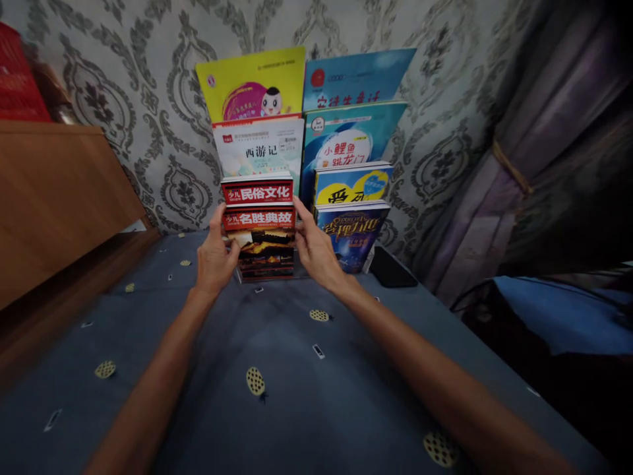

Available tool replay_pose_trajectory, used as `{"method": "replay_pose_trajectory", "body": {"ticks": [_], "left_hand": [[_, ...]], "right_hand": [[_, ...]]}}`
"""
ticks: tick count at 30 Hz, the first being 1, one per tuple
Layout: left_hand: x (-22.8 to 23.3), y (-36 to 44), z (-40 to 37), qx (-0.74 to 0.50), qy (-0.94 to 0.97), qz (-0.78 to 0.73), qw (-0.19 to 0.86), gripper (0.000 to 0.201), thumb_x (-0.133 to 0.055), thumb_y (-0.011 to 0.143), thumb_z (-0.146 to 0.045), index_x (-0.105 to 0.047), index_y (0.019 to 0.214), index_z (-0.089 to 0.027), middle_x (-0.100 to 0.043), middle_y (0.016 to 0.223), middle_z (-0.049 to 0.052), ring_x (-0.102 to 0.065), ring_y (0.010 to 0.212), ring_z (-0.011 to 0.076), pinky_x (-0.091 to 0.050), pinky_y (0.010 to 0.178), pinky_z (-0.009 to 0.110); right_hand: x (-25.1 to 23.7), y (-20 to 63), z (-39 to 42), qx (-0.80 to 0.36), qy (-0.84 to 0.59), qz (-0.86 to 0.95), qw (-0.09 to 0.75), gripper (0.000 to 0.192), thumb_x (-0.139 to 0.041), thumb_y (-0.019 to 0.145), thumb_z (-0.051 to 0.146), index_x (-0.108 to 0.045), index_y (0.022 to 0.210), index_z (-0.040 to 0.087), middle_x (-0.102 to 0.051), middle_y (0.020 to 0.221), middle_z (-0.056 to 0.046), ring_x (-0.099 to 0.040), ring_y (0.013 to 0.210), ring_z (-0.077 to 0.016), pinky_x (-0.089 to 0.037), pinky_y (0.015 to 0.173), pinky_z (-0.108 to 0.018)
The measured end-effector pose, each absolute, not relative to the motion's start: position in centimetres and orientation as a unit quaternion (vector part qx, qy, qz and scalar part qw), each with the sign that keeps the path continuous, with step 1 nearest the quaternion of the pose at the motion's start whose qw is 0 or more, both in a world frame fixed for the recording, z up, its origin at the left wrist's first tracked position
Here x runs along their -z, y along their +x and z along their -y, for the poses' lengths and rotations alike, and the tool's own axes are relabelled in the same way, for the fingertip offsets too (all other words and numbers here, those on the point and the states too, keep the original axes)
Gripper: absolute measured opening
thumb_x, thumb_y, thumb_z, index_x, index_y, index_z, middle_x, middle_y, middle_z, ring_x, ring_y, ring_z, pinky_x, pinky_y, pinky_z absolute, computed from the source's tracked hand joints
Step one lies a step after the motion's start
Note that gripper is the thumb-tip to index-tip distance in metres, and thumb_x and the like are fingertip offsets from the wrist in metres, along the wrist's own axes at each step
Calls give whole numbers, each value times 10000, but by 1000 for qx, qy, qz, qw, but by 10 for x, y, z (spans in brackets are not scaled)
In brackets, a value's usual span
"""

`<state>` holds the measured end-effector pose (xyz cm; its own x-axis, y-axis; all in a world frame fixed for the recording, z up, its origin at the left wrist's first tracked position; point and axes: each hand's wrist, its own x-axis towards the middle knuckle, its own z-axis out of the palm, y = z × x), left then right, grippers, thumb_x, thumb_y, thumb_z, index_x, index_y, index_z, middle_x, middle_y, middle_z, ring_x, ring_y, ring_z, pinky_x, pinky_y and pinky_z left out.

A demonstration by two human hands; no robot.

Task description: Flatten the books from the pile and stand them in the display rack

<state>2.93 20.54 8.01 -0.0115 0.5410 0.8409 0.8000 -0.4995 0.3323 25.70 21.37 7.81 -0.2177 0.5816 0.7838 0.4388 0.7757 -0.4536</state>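
Observation:
My left hand [213, 254] and my right hand [316, 247] grip the two sides of a book with a red title band [260, 247] at the front of the left row. Its dark cover shows a lit building, and it stands upright. Right behind it stands another red-topped book [257, 191], which my fingertips also reach. A white book [260, 148] and a taller yellow book [257, 82] rise further back. Beside my right hand, a purple-blue book [353, 234] fronts the right row, with a blue and yellow book [352, 185] and two teal books [353, 135] behind.
A blue cloth with pineapple prints [287, 409] covers the surface. Patterned wallpaper [188, 59] backs the books. A black flat object [393, 269] lies right of them. A wooden cabinet [59, 204] stands left; a tied purple curtain [494, 178] hangs right.

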Motion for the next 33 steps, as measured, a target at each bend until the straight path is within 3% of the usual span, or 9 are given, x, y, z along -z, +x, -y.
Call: {"method": "replay_pose_trajectory", "body": {"ticks": [5, 15, 23, 33], "left_hand": [[-80, 29, -205, 517, -689, 491, 131, 694, -654, 867, -296, -354, 1493, -271, -733, 1063, 30, -704, 721, 195, -581, 761, 319], [-75, 29, -208, 514, -700, 481, 119, 692, -638, 882, -323, -337, 1501, -257, -714, 1123, 55, -682, 718, 190, -568, 801, 327], [-71, 30, -208, 519, -699, 482, 99, 696, -646, 890, -350, -333, 1506, -265, -692, 1138, 61, -684, 767, 199, -567, 857, 353], [-71, 30, -211, 532, -695, 473, 103, 655, -684, 871, -335, -415, 1465, -276, -605, 1225, 103, -665, 987, 260, -573, 893, 404]], "right_hand": [[-79, 257, -214, -59, -340, 778, 526, 706, -387, 941, 150, -175, 1583, 352, -670, 1233, -80, -677, 1054, -286, -594, 873, -533], [-75, 256, -215, -60, -351, 779, 517, 706, -386, 913, 136, -197, 1575, 291, -673, 1223, -102, -674, 1077, -282, -574, 905, -501], [-73, 255, -212, -63, -345, 782, 516, 658, -372, 941, 162, -217, 1569, 280, -649, 1247, -123, -652, 1114, -304, -568, 914, -553], [-66, 251, -214, -25, -347, 770, 535, 599, -359, 963, 206, -259, 1548, 283, -599, 1325, -122, -605, 1175, -315, -525, 989, -584]]}}
